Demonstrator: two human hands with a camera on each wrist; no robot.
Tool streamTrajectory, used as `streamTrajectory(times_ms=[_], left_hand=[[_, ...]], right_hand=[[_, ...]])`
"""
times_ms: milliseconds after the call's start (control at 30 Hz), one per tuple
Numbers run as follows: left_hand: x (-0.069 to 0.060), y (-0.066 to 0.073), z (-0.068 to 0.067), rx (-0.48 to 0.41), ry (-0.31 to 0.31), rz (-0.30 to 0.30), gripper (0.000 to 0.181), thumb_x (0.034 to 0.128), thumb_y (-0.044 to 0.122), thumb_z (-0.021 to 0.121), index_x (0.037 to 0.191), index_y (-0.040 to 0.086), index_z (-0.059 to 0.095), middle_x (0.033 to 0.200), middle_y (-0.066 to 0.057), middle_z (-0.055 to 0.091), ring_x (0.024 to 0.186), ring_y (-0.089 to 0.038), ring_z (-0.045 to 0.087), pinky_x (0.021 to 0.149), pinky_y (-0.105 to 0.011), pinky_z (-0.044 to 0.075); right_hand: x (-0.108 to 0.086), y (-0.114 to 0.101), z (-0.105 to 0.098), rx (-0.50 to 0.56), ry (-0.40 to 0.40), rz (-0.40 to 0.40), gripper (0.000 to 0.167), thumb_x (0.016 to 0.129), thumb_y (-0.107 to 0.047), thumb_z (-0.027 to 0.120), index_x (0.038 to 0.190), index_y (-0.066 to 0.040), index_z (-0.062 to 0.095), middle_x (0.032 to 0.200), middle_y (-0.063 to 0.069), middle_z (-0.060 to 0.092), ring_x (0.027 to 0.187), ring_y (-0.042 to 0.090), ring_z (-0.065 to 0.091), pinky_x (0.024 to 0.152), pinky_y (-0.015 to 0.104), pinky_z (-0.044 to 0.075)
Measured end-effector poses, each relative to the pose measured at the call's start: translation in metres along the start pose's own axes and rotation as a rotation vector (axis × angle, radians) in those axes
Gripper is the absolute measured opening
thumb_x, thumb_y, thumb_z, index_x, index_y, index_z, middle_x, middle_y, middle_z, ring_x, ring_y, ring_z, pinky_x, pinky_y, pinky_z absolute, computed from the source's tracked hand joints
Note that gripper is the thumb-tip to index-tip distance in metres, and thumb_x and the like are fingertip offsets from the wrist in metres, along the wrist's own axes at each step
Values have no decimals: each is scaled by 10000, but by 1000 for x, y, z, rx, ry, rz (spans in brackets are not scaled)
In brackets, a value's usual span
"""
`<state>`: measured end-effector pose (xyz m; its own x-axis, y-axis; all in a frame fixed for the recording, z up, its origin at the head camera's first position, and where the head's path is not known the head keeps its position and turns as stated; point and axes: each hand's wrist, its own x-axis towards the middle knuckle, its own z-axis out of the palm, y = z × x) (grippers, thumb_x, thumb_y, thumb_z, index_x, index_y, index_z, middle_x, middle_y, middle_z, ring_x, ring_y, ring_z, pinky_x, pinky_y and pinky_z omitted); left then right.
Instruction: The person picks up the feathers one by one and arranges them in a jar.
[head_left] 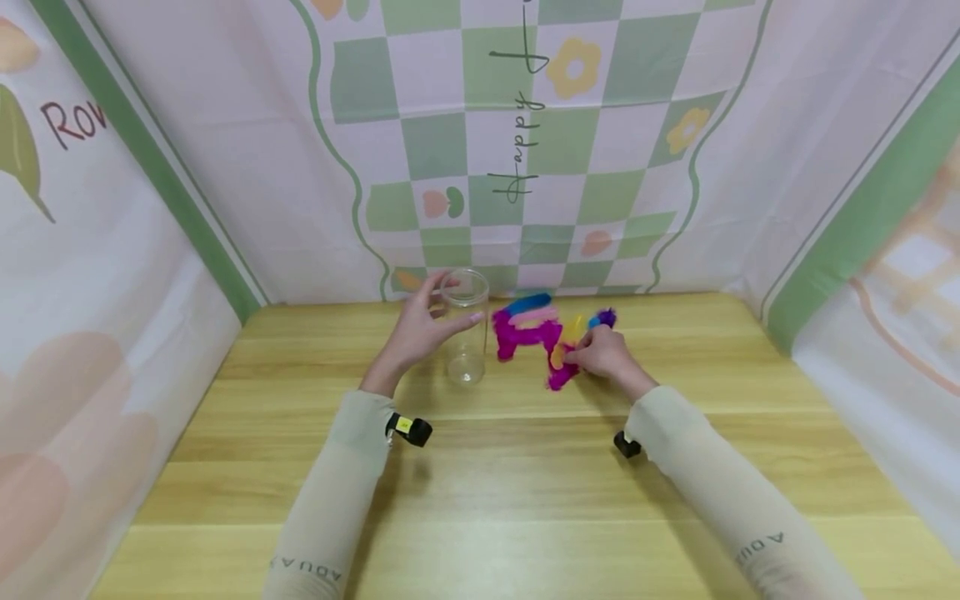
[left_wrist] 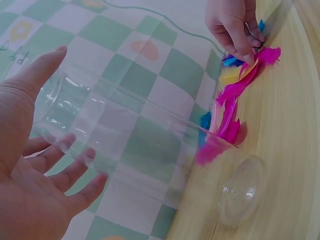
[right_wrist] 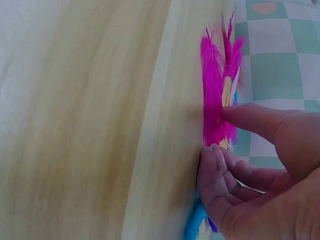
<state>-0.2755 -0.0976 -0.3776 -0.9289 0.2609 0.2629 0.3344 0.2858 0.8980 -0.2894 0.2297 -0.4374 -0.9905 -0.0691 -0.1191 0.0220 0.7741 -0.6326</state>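
A tall clear jar [head_left: 467, 333] stands upright on the table. My left hand [head_left: 420, 333] curves round its upper part, thumb on the near side and fingers at the far side. The left wrist view shows the same hand [left_wrist: 45, 150] with its thumb and fingertips at the jar's wall [left_wrist: 135, 135]. To the right of it, my right hand [head_left: 603, 354] pinches at a magenta feather [head_left: 564, 377], beside an orange one [head_left: 557, 357]. In the right wrist view the thumb [right_wrist: 250, 120] touches the magenta feather [right_wrist: 212, 95]; the exact grip is partly hidden.
More magenta feathers [head_left: 525, 335] lie between the jar and my right hand, with a blue feather [head_left: 528, 303] and a pink one [head_left: 534, 316] behind. Yellow [head_left: 576, 327] and purple feathers [head_left: 607, 317] lie beyond my right hand. A printed cloth [head_left: 495, 150] hangs behind the wooden table [head_left: 510, 483].
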Motion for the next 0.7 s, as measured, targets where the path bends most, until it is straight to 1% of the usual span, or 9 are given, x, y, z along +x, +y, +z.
streamTrajectory(times_ms=[100,267,367,500,600,700], left_hand=[[0,1,0,-5,0,-8,915,821,456,858,1557,203,376,1506,-89,491,1337,-296,502,1122,-437,430],[-1,2,1,-23,-3,-22,900,830,447,852,1560,216,377,1496,-93,498,1340,-294,502,1125,-455,429],[0,2,1,-29,-5,-16,862,841,426,849,1550,234,397,1466,-90,519,1332,-290,512,1120,-459,436],[1,1,2,-31,-4,-2,798,851,399,847,1520,229,447,1431,-98,546,1313,-281,530,1109,-450,451],[1,1,3,-30,-1,-1,767,851,382,850,1497,203,478,1413,-102,558,1296,-278,544,1094,-450,466],[1,0,3,-22,4,-5,771,844,388,856,1490,186,487,1389,-69,569,1286,-271,551,1091,-452,468]], right_hand=[[0,0,-1,5,-4,5,404,869,-193,784,552,-153,538,518,-58,494,511,105,450,509,249,389],[1,0,-2,15,-6,18,414,871,-180,775,556,-151,509,512,-62,452,500,104,425,506,249,372],[1,1,-1,24,5,25,336,868,-156,768,600,-103,573,541,-52,495,532,112,458,518,244,391],[1,1,0,42,13,47,207,864,-122,755,705,-21,667,591,-31,554,575,120,496,537,238,416],[0,0,0,60,12,52,189,866,-104,751,737,21,692,590,-22,553,558,112,484,533,237,413],[0,-1,-1,77,17,49,183,867,-89,756,750,43,709,596,-18,552,545,103,471,526,236,413]])
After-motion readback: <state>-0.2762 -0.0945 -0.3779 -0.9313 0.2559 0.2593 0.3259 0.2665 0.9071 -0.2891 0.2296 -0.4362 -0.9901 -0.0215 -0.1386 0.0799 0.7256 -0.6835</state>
